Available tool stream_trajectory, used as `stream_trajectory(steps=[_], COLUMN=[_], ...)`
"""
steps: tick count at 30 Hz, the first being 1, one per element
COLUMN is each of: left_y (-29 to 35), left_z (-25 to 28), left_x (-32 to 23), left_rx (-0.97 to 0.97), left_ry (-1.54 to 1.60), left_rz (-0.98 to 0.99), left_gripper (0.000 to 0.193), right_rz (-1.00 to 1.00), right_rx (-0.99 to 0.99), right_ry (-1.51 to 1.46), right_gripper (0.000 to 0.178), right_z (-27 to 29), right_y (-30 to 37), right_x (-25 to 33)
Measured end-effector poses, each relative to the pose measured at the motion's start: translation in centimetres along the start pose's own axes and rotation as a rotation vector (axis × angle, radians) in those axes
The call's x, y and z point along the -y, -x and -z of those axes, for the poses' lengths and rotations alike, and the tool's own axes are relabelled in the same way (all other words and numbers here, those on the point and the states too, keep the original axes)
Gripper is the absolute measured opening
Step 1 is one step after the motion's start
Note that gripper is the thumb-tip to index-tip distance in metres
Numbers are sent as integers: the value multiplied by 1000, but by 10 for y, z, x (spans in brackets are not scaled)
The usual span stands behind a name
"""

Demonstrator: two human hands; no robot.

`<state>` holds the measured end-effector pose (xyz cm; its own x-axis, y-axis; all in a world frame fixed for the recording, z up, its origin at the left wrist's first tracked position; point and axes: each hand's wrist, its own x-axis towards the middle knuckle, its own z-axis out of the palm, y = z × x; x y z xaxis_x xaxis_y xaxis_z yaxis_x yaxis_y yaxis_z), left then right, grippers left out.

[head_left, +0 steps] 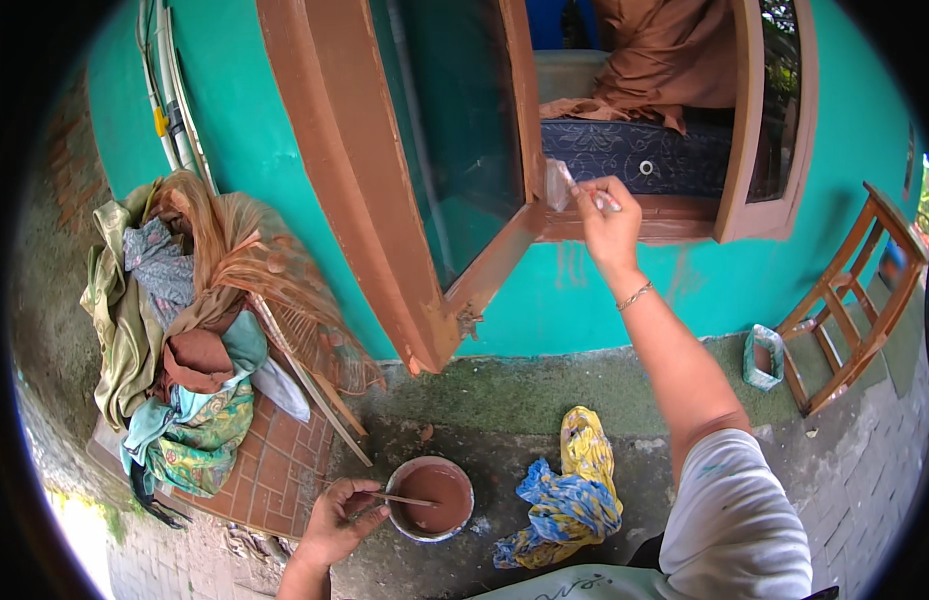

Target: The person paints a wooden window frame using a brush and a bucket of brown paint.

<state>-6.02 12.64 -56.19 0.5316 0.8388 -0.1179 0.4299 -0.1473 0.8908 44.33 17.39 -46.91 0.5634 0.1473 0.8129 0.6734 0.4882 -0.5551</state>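
My right hand (607, 212) is raised to the window and closed around a paintbrush (559, 184). Its bristle end is against the inner edge of the brown window sash (492, 262), which stands swung outward. Low in front of me, my left hand (343, 522) has thumb and fingers about the end of a thin wooden stick (410, 500). This stick crosses the rim of a round white bucket (406, 467) and dips into brown paint (448, 492). Part of the left hand's grip is hard to make out.
A heap of cloths (197, 340) lies on a brick-patterned ledge (275, 470) at left. A yellow and blue cloth (575, 490) is on the ground right of the bucket. Farther right are a small container (763, 357) and a wooden frame (853, 300) leaning on the green wall (625, 290).
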Motion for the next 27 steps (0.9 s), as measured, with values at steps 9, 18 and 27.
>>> stream_trajectory(steps=[9, 18, 27], left_y=[0, -3, -2], left_z=[0, -3, -1], left_x=[-2, -1, 1], left_rx=[-8, -12, 6], left_ry=[25, 2, 18], left_rz=[6, 46, 37], left_gripper=[39, 37, 39], right_rz=[-138, 170, 81], right_rx=[-53, -175, -67], right_ry=[-93, -371, -150], right_gripper=[6, 9, 9], right_z=[29, -13, -16], right_y=[16, -100, -44], right_x=[-19, 69, 35])
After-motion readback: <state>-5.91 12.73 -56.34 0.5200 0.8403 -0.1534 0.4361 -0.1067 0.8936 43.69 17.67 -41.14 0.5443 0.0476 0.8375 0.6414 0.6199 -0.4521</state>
